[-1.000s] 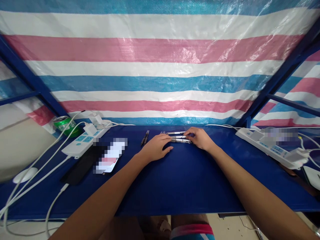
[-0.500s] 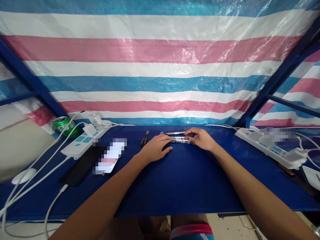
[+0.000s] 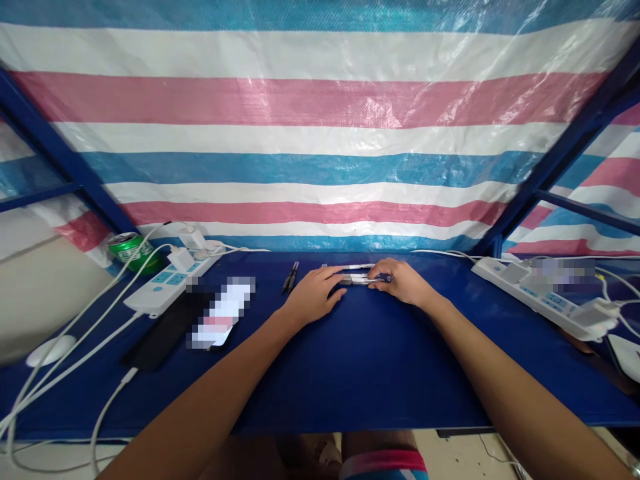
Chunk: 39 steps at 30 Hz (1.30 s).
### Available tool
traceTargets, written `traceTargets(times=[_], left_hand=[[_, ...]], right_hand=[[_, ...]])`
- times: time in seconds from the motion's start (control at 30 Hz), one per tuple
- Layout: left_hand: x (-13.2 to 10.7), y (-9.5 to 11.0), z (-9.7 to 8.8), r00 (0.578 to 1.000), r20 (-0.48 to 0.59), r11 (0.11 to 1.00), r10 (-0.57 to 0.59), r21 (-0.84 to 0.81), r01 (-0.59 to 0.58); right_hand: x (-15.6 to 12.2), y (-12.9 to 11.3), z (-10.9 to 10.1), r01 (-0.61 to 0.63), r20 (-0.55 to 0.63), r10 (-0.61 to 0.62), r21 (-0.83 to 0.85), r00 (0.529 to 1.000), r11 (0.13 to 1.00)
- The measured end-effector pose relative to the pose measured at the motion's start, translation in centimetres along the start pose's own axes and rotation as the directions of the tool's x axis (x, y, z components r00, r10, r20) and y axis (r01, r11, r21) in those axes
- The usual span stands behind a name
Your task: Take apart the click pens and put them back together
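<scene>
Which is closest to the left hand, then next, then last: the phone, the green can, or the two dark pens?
1. Two dark pens: just left of the left hand, toward the back.
2. Phone: farther left, its screen blurred.
3. Green can: farthest, at the back left.

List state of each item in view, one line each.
left hand, fingertips on pens, grip unclear
right hand, fingers on pens, grip unclear
pens, lying side by side on blue table top
green drink can, lying on its side
left power strip, plugs inserted
right power strip, plugs inserted
phone, screen blurred, state unreadable
</scene>
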State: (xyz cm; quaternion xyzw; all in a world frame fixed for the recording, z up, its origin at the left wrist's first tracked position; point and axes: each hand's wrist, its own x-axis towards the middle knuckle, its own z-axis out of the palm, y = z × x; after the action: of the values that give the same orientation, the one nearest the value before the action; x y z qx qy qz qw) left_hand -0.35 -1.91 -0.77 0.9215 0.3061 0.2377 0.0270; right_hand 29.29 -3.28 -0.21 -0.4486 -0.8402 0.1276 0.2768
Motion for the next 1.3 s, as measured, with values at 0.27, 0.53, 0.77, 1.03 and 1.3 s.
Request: traceTargets(times=[0.27,0.53,0.77,1.03,1.3], left_hand=[[0.9,-0.9,1.1,1.000,-0.011,0.999,0.027,0.018,-0.027],[1.0,-0.7,1.1,0.999,-0.035,1.000,-0.007,0.008,0.007],[1.0,-0.6,1.1,1.000,-0.024,1.000,-0.011,-0.004,0.011],[0.4,-0.1,-0.1,0.988,-0.074,0.988,-0.133,0.064,0.137],[-0.6,-1.3,-1.2,0.968,-0.046,0.942,-0.249,0.220,0.253]], right_hand=[[0.4,0.7,0.5,-0.036,-0.152,0.031,-0.035,0.988,0.999],[1.6,1.7,0.9,-0.017,-0.080,0.008,-0.108,0.997,0.994],[1.2,0.8,0.5,-0.080,-0.023,0.078,-0.057,0.997,0.995],[0.2,1.2,-0.1,-0.088,-0.119,0.076,-0.102,0.990,0.991],[-1.0,3.4,-1.5,-0.296,-0.229,0.233,-0.300,0.945,0.907]])
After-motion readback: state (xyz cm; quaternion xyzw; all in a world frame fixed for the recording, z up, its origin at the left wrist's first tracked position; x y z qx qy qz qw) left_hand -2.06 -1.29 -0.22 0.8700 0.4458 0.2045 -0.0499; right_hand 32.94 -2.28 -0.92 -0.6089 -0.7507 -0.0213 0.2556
